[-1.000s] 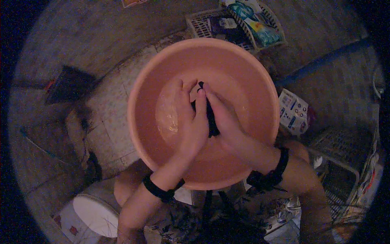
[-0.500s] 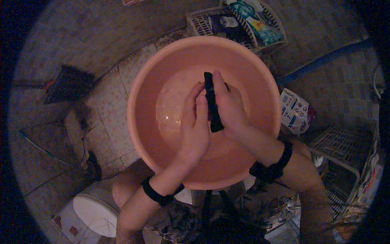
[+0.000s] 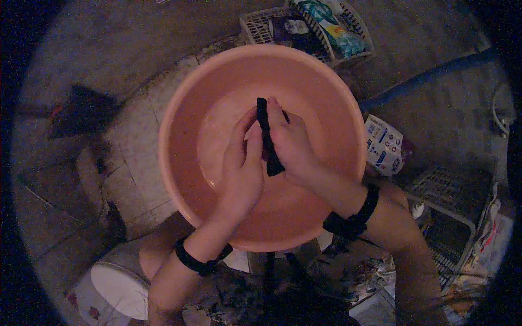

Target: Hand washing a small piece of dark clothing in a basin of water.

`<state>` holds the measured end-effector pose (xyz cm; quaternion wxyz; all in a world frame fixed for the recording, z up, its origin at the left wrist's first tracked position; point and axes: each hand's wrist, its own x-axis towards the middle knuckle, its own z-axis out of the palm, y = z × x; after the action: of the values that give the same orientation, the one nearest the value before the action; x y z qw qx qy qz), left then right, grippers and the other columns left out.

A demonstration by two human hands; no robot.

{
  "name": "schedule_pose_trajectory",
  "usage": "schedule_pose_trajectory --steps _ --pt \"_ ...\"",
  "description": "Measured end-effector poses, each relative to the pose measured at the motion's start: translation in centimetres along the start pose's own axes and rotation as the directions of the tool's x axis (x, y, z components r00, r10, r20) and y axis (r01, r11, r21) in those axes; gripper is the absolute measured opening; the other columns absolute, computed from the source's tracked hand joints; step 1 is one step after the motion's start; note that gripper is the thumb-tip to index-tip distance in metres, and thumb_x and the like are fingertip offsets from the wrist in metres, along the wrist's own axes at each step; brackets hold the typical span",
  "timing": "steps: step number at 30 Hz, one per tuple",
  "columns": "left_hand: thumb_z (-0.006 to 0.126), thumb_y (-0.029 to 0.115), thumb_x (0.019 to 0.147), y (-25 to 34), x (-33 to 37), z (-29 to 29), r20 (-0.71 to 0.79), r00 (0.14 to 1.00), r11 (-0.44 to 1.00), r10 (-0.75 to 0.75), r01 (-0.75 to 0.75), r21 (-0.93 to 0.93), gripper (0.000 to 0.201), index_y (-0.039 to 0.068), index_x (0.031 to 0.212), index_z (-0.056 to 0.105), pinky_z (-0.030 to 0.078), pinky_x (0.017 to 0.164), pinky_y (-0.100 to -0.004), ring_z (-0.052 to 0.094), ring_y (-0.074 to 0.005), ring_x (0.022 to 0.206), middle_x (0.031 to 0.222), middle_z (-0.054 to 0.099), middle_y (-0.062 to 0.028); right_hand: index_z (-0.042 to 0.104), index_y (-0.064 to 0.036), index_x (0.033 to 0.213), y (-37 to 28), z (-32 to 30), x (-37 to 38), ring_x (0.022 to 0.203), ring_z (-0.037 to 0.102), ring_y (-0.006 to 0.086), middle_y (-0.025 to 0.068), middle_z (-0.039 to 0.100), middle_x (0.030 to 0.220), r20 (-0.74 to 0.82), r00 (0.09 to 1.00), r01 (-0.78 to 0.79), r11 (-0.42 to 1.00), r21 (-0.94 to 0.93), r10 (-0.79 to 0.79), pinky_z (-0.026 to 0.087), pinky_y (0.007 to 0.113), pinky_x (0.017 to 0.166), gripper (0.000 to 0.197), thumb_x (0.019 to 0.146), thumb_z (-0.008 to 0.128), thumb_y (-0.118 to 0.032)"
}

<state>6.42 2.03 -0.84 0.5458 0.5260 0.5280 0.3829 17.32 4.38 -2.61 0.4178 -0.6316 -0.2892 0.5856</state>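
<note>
Over a wide peach-coloured basin (image 3: 173, 179), my two hands press a narrow piece of black cloth (image 3: 265, 127) between them. The cloth hangs lengthwise, one end at the fingertips and the other near the wrists; its exact kind cannot be made out. My right hand (image 3: 292, 142) is closed on it from the right, thumb along its upper part. On the other side, my left hand (image 3: 242, 168) is curled with its fingers against the cloth, and some fingertips are hidden behind it. Shallow water glints on the basin's bottom beneath my hands. Each wrist wears a black band.
A plastic basket (image 3: 255, 28) with packets stands beyond the basin. Right of the basin lie a white printed bag (image 3: 385, 144) and a grey plastic rack (image 3: 454, 217). A dark dustpan-like object (image 3: 84, 111) is at the left, and a white round lid (image 3: 118, 288) sits lower left.
The whole view has shifted a little, so the basin and surroundings appear farther left. My hands keep nearly the same grip on the black cloth.
</note>
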Motion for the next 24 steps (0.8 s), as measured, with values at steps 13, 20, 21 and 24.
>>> schedule_pose_trajectory --steps 13,20,21,24 --pt "0.053 0.02 0.099 -1.2 -0.4 1.3 0.086 0.996 0.999 -0.029 0.031 -0.022 0.051 0.001 0.144 0.036 0.044 0.101 -0.0351 0.052 -0.024 0.121 0.138 0.048 -0.0138 0.062 -0.012 0.092 1.0 -2.5 1.7 0.065 0.062 0.0159 0.0033 0.065 0.08 0.135 0.978 -0.205 0.88 0.429 0.162 0.052 0.031 0.057 0.038 0.095 0.052 -0.049" --pt "0.055 0.021 0.098 -2.2 -0.3 -0.9 0.118 0.993 0.989 0.031 -0.047 0.138 0.051 0.004 0.143 0.039 0.041 0.104 -0.038 0.05 -0.0279 0.125 0.145 0.041 -0.0172 0.059 -0.0047 0.101 1.9 -3.1 1.9 0.074 0.064 0.0175 0.0073 0.066 0.087 0.069 0.996 -0.075 0.981 0.179 0.064 0.053 0.032 0.065 0.038 0.094 0.059 -0.042" --pt "0.056 0.02 0.097 -2.2 -0.4 -1.0 0.125 0.992 0.992 -0.015 -0.001 0.123 0.051 0.005 0.143 0.039 0.04 0.106 -0.0398 0.049 -0.0297 0.126 0.146 0.041 -0.0183 0.059 -0.0047 0.101 2.5 -3.3 2.1 0.074 0.064 0.0175 0.0073 0.066 0.087 0.066 0.996 -0.075 0.981 0.178 0.064 0.053 0.032 0.065 0.038 0.094 0.059 -0.042" --pt "0.059 0.021 0.094 -2.1 -0.7 -1.3 0.198 0.979 0.931 0.042 -0.11 0.348 0.053 0.008 0.142 0.042 0.038 0.107 -0.0436 0.049 -0.0321 0.127 0.143 0.044 -0.0192 0.055 0.0009 0.111 3.8 -3.6 2.4 0.083 0.065 0.0213 0.0119 0.066 0.095 0.015 0.999 -0.029 0.999 -0.026 0.03 0.053 0.034 0.07 0.044 0.092 0.062 -0.038"
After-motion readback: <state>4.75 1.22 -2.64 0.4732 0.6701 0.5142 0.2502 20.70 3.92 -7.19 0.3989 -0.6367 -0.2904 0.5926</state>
